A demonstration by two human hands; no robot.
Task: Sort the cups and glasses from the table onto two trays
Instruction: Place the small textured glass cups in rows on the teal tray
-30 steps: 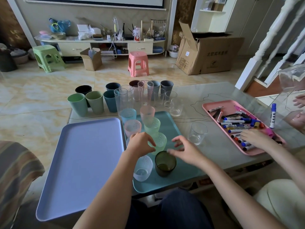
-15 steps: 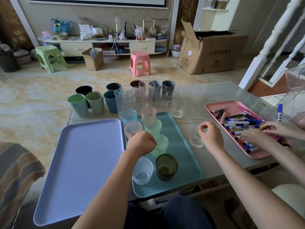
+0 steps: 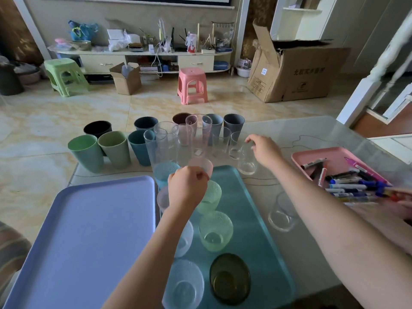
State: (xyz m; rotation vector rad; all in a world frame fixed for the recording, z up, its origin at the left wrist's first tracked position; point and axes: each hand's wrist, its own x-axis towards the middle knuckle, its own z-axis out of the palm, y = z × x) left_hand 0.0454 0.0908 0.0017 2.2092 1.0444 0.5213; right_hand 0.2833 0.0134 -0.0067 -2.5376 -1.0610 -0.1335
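A living room with a tiled floor, and in front of it a glass-topped table (image 3: 312, 130) crowded with cups. At the far edge stands a row of plastic cups (image 3: 113, 150) in greens, blues, grey and black, and just beside them a cluster of tall clear glasses (image 3: 198, 137), packed tight and overlapping in view. Nearer sit two trays side by side: the lilac tray (image 3: 89, 230) on the left, bare, and the teal tray (image 3: 252, 219) to its right, carrying frosted tumblers (image 3: 216, 228) in green, blue, pink and white plus one dark green glass (image 3: 229, 278) at its near end.

The right hand (image 3: 264, 150) reaches over the table to a short clear glass (image 3: 245, 159) at the end of the cluster, fingers curled over its rim, the glass tilted. The left hand (image 3: 187, 190) hovers above the teal tray in a loose fist; whether it holds anything I cannot tell. Another short clear glass (image 3: 282, 212) stands on the bare table just right of the teal tray, under the right forearm. Further right, a pink tray (image 3: 334, 155) holds markers (image 3: 347, 186), with another person's hand (image 3: 399, 197) blurred among them. On the floor beyond: a pink stool (image 3: 192, 85), a green stool (image 3: 64, 76), a big cardboard box (image 3: 296, 74).
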